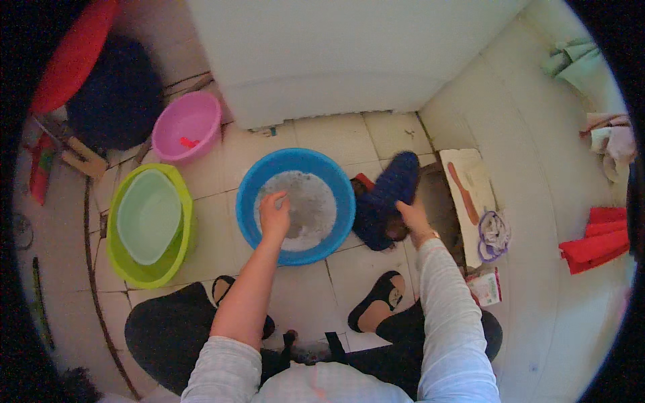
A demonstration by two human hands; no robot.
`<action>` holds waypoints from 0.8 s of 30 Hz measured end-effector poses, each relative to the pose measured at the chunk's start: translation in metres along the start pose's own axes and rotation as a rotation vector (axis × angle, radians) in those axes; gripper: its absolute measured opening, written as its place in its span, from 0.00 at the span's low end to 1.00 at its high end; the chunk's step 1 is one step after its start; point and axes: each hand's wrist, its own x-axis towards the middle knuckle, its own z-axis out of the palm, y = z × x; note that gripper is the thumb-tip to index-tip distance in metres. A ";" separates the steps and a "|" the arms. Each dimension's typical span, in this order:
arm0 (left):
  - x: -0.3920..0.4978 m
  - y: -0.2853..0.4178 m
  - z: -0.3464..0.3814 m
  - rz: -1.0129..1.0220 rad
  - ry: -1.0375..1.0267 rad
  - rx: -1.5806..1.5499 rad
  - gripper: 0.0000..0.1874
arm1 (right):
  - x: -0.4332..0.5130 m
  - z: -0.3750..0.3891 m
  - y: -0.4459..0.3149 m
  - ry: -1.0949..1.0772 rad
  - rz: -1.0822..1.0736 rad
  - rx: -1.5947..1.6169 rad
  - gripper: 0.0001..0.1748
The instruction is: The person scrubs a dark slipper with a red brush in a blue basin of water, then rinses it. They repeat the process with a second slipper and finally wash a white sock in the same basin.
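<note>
A blue plastic basin (247,226) with grey, sudsy water (310,211) stands on the tiled floor in front of me. My left hand (274,216) is over the basin's left half, fingers bent and a gap at the thumb; nothing shows in it. To the right of the basin, my right hand (415,219) grips a dark blue slipper (398,176), raised at a slant and slightly blurred. Below it lies another dark blue item (368,226), probably the matching slipper, partly covered by the first. Something red (365,180) peeks out beside them.
Left are a lime green basin (189,216) holding a pale green one (148,216), and a pink basin (166,118) with a small red object (189,142). Right, a pale slab (476,176) bears a brown stick-like tool (463,194) and a purple-edged bundle (494,236). A printed packet (486,287) lies nearby.
</note>
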 end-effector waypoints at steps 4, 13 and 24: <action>-0.008 -0.048 -0.012 0.053 0.293 0.479 0.20 | -0.001 -0.025 0.054 0.109 0.144 0.058 0.32; -0.032 -0.145 -0.020 -0.170 0.230 0.318 0.40 | 0.003 0.023 0.065 0.528 -0.141 -0.707 0.20; 0.014 -0.203 -0.044 -0.305 -0.081 0.347 0.29 | -0.046 0.197 0.060 0.104 0.189 -0.059 0.25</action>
